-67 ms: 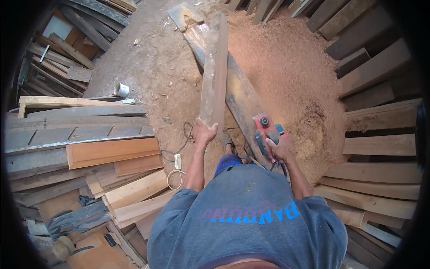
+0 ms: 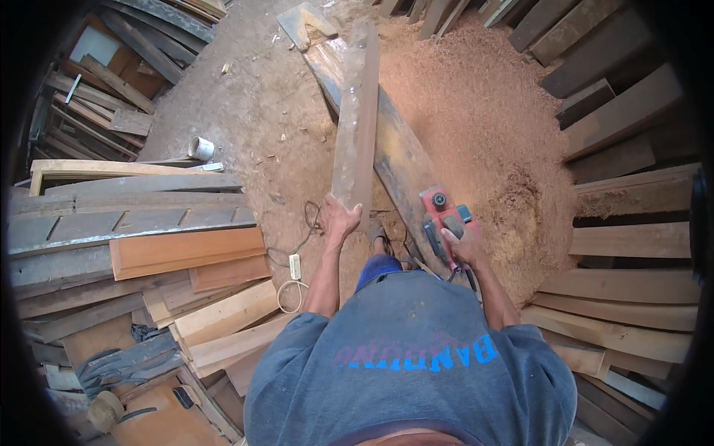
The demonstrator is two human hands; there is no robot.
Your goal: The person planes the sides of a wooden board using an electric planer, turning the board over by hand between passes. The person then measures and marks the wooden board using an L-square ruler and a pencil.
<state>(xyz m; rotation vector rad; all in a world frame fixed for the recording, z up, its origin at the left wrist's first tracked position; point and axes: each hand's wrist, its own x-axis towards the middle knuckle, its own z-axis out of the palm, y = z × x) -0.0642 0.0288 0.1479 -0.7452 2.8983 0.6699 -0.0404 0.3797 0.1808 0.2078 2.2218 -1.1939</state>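
Note:
My left hand is closed round the near end of a long thick wooden plank, which points away from me. The plank's far part lies across a wide worn board that slants from the upper left toward my right side. In my right hand is a red electric planer with a black knob on top, gripped by its handle. It rests on or just over the near end of the worn board, to the right of the plank and apart from it. The planer's underside is hidden.
Reddish wood shavings cover the floor on the right. Stacked boards line the right side, and more planks lie at left. A cord with a white socket block runs near my left forearm. A white cup lies farther off.

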